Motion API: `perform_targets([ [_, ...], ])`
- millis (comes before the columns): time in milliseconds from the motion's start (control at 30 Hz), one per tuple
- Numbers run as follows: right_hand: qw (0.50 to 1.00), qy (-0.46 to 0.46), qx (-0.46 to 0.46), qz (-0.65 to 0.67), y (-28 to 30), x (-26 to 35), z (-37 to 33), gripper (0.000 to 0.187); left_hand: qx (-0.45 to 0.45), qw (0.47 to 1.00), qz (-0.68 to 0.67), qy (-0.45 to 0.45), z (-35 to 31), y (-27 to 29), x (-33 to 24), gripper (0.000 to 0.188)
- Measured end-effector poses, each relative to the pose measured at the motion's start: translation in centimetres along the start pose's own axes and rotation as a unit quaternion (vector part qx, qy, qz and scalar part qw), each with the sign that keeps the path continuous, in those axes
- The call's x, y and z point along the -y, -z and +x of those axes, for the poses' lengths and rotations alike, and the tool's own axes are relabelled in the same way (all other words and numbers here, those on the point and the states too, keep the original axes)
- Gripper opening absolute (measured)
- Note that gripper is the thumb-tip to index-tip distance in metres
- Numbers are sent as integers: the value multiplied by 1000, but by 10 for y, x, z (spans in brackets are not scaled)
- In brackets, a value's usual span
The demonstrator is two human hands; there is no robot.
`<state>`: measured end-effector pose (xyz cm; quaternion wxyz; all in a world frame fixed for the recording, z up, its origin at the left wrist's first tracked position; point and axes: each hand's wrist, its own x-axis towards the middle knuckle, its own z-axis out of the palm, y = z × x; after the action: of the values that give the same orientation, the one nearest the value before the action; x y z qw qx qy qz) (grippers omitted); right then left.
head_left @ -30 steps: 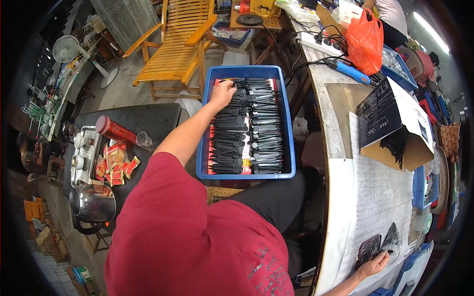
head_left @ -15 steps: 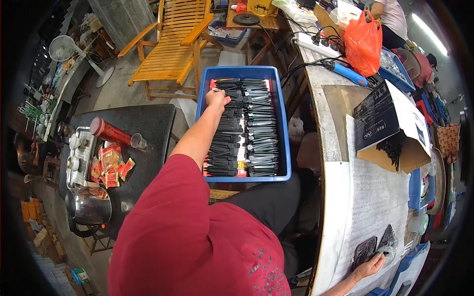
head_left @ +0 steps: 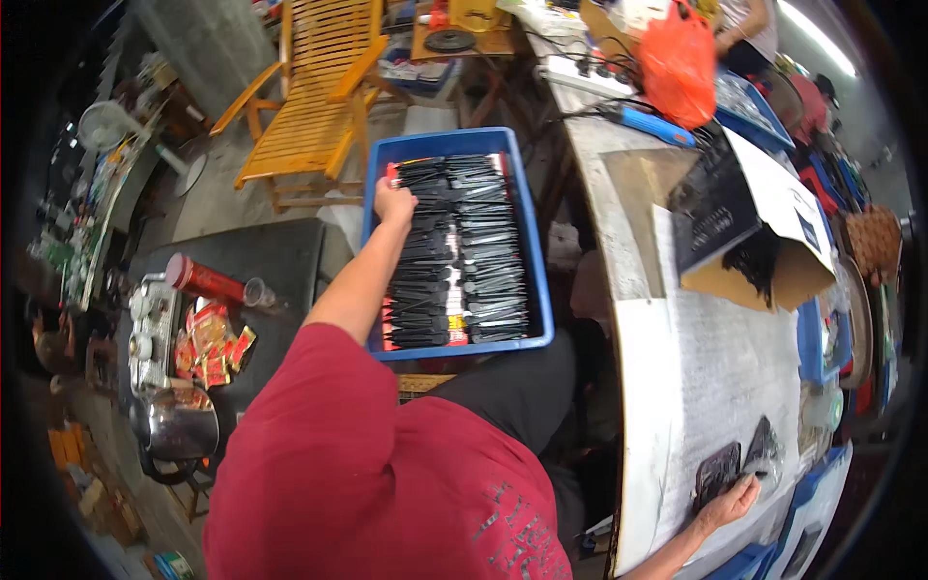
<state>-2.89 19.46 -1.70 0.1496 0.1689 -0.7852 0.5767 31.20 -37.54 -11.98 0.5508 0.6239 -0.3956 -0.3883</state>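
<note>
A blue plastic tray (head_left: 539,290) holds two long rows of slim black pointed pieces (head_left: 495,256) on red-and-white printed paper. My left hand (head_left: 394,203) reaches to the far end of the left row, fingers curled down by the tray's left wall. Whatever lies between those fingers is hidden. On the white worktop at the right, my right hand (head_left: 732,503) pinches the edge of a clear plastic bag (head_left: 766,454) with something dark in it. Beside that hand lies a small dark tray (head_left: 717,472), its contents too small to tell.
Left of the blue tray stands a black table (head_left: 280,246) with a red cylinder, packets and a metal kettle (head_left: 179,425). A wooden chair (head_left: 309,106) is beyond. On the worktop sit an open carton (head_left: 773,213), a red plastic bag (head_left: 679,68) and a blue-handled tool (head_left: 657,126).
The whole view has shifted slightly, so the blue tray sits further left. My left hand stays at the row's far end, now closer to the tray's left wall. The right hand keeps beside the bag.
</note>
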Motion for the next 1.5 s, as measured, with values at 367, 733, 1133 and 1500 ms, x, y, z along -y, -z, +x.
perform_targets([
  [367, 999, 14, 5, 36, -25, 30, -9, 13, 349, 898, -61, -261, -117, -32, -68, 29],
  [733, 1000, 22, 15, 14, -18, 20, -8, 15, 623, 640, 10, -450, -307, -115, -157, 22],
  [1133, 999, 29, 15, -8, -20, 29, -6, 14, 480, 681, 222, -506, -350, -260, -138, 26],
  [1500, 1000, 8, 19, -1, -19, 25, -9, 13, 406, 713, 312, -479, -343, -298, -126, 26],
])
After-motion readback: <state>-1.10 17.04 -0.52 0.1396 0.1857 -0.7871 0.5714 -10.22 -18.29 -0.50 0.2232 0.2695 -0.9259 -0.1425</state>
